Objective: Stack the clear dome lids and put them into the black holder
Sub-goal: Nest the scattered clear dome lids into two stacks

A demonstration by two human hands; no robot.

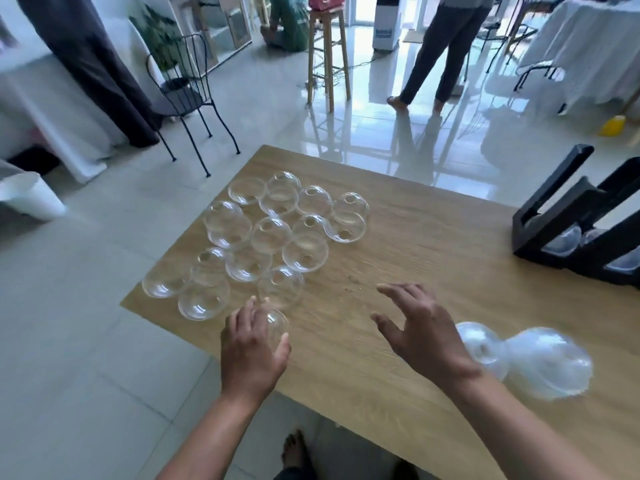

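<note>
L hand (254, 344) grips lid (277, 325).

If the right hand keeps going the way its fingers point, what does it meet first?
Probably bare table: the right hand points up-left, and the nearest loose dome lids lie further along, though depth is unclear.

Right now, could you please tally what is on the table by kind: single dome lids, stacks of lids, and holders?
Single clear dome lids: 17, counting the one that the left hand holds (several overlap, so this is approximate)
Lid stacks lying by the right hand: 2, blurred
Black holder: 1
Total: 20
</note>
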